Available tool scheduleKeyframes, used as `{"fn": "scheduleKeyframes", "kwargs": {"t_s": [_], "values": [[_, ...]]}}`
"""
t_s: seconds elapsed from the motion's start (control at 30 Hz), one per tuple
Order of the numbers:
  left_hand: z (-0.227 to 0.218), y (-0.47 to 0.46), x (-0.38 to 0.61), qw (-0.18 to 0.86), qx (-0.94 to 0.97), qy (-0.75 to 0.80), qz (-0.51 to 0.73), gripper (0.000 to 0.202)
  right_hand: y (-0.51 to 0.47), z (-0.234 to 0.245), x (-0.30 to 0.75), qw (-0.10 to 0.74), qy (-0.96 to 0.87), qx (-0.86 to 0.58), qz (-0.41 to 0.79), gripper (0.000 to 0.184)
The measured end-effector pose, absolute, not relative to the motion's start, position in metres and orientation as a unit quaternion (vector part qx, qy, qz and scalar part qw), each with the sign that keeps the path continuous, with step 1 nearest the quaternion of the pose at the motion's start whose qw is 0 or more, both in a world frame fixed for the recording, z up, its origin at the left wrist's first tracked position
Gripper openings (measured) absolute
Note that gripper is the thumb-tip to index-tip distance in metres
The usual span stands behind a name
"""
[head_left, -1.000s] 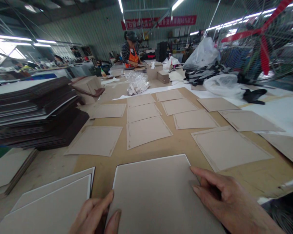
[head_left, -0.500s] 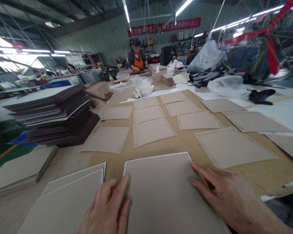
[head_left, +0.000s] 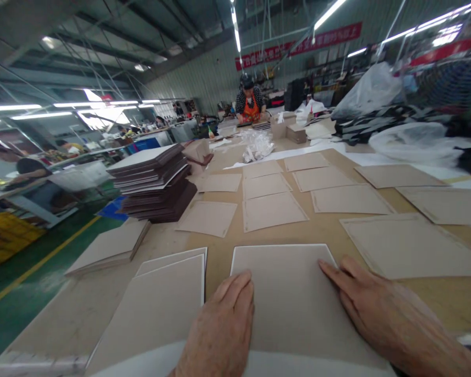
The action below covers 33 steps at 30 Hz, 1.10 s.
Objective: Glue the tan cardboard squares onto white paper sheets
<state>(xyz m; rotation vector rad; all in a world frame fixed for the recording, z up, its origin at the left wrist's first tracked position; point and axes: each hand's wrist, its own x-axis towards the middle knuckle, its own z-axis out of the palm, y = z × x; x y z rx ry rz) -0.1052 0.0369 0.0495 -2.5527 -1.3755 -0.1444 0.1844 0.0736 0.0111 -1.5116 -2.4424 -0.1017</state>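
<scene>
A beige board with a thin white border (head_left: 286, 298) lies in front of me. My left hand (head_left: 222, 319) rests on its left edge, fingers stretched and close together. On the right edge lies my right hand (head_left: 372, 303), its index finger extended over the surface and its thumb side against the board. Neither hand wraps round the board. To the left, similar white-edged boards (head_left: 160, 298) overlap, close beside my left hand. A pale white strip crosses the near part of the boards. Beyond them, several beige sheets (head_left: 272, 212) with darker marks along their edges lie spread out.
On the left stand a tall stack of dark brown panels (head_left: 157, 193) and a lower pile of beige boards (head_left: 110, 246). Crumpled clear plastic (head_left: 257, 145) and black strips (head_left: 377, 123) lie farther back. A person in an orange apron (head_left: 251, 110) works at the far end.
My view has turned left. The left hand has moved from gripping the board's side with thumb apart to lying flatter over its edge. My right hand remains at the right edge, fingers lower.
</scene>
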Motion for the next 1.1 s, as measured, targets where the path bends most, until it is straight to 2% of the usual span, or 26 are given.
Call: {"fn": "scheduleKeyframes", "kwargs": {"t_s": [0.07, 0.13, 0.2, 0.27, 0.43, 0.87, 1.1], "values": [[0.045, 0.034, -0.111, 0.105, -0.865, -0.484, -0.084, 0.035, 0.080, 0.013, 0.193, 0.138, -0.837, -0.529, 0.008, 0.040], [0.040, 0.033, -0.116, 0.087, -0.859, -0.492, -0.114, 0.033, 0.089, 0.016, 0.201, 0.175, -0.804, -0.558, 0.105, 0.039], [0.037, 0.033, -0.118, 0.076, -0.855, -0.496, -0.134, 0.031, 0.100, 0.018, 0.205, 0.237, -0.750, -0.586, 0.194, 0.041], [0.034, 0.033, -0.118, 0.071, -0.852, -0.497, -0.147, 0.028, 0.110, 0.021, 0.205, 0.277, -0.716, -0.597, 0.232, 0.047], [0.032, 0.033, -0.116, 0.057, -0.843, -0.506, -0.173, 0.029, 0.122, 0.026, 0.194, 0.270, -0.735, -0.573, 0.242, 0.043], [0.032, 0.030, -0.112, 0.020, -0.834, -0.508, -0.217, 0.030, 0.116, 0.021, 0.188, 0.302, -0.746, -0.570, 0.167, 0.045], [0.033, 0.030, -0.110, 0.001, -0.825, -0.510, -0.243, 0.031, 0.116, 0.033, 0.184, 0.336, -0.733, -0.568, 0.166, 0.038]]}}
